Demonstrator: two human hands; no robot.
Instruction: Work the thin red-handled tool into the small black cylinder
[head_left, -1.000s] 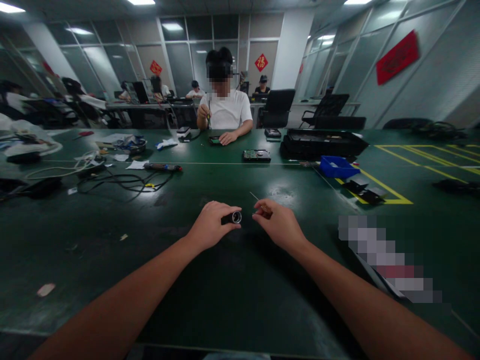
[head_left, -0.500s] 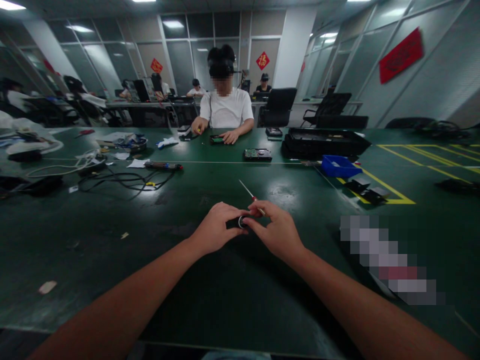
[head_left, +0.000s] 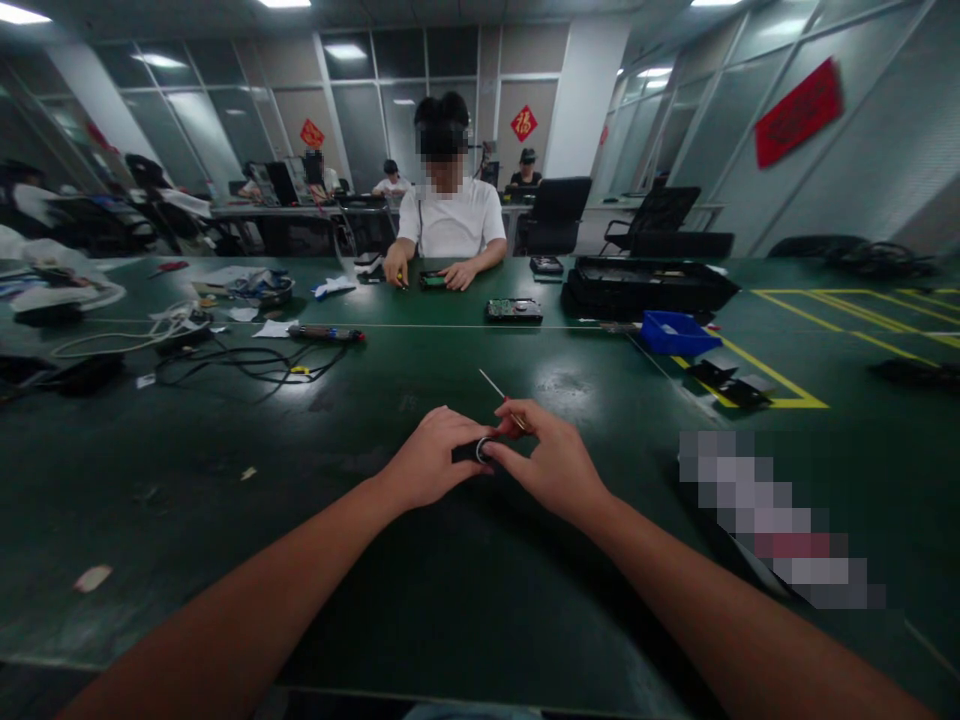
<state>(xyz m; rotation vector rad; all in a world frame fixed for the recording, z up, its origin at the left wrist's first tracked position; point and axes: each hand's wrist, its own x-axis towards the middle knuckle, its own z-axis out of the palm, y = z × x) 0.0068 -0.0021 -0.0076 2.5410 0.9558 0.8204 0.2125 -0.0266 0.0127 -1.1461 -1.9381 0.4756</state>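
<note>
My left hand (head_left: 424,455) is closed around a short black cylinder (head_left: 466,453) with a silver ring at its right end, between thumb and fingers. It is held above the green table (head_left: 360,580). My right hand (head_left: 561,458) grips a slim screwdriver (head_left: 492,383), its thin shaft pointing up and to the left, the handle mostly hidden by the fingers. The right thumb reaches the ringed end of the cylinder, and the right fingertips meet those of my left hand. What lies inside the ring is covered by the thumb.
Across the table a person (head_left: 450,215) works on a green circuit board. A hard drive (head_left: 514,310), a black case (head_left: 649,288) and a blue tray (head_left: 679,333) lie ahead. Black cables (head_left: 232,368) sit left; a blurred flat object (head_left: 772,530) lies right.
My right hand has moved left onto the cylinder's open end, bringing more of the screwdriver into sight. Across the table, the person's hand has come down to the tabletop.
</note>
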